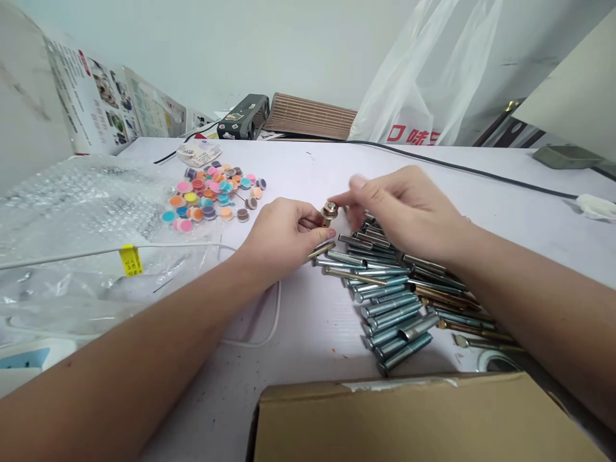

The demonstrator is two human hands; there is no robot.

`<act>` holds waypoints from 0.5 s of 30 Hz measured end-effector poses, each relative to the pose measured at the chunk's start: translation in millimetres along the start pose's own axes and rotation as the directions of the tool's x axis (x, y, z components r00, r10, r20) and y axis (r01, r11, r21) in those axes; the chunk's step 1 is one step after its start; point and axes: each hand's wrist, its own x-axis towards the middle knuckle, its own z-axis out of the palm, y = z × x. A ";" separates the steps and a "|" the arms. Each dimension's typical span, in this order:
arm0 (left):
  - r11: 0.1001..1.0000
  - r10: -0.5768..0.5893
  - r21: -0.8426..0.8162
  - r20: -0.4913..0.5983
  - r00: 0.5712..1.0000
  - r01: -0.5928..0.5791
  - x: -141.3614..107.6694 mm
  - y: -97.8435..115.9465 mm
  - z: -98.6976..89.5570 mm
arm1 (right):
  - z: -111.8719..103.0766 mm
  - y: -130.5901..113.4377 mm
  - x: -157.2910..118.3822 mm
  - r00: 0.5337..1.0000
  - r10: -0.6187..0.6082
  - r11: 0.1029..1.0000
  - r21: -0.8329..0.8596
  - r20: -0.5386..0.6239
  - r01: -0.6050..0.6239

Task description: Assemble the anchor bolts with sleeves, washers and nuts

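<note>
My left hand (283,234) is closed around an anchor bolt (328,212), which stands upright with its nut and washer at the top. Most of its shaft is hidden by the fingers. My right hand (402,208) hovers just to the right, a fingertip against the nut and the thumb lifted apart and blurred. Below both hands lies a pile of zinc-coloured bolts (392,311), several with brassy shafts. Loose metal sleeves (418,326) are mixed in among them. One brassy piece (321,250) lies just under my left hand.
A cardboard box (423,420) fills the near edge. Colourful small round caps (212,196) are heaped at left, beside clear plastic wrap (96,212) and a white cable (276,314). Behind are a black cable (462,168), a dark device (243,117) and a white plastic bag (428,77).
</note>
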 end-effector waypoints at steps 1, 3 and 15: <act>1.000 -0.008 -0.005 0.005 1.000 0.008 0.3 -0.4 -0.1 | -1.5 -1.2 -0.7 0.997 -0.012 1.000 0.007 -0.073 0.013; 1.000 -0.017 -0.016 0.018 1.000 0.017 0.7 -0.9 -0.3 | -4.3 -2.2 -1.6 0.978 -0.041 0.999 0.002 -0.205 0.042; 0.997 0.060 0.052 -0.032 0.998 -0.058 -2.0 2.6 0.9 | 1.4 8.3 3.4 0.979 -0.166 0.974 -0.136 0.122 0.182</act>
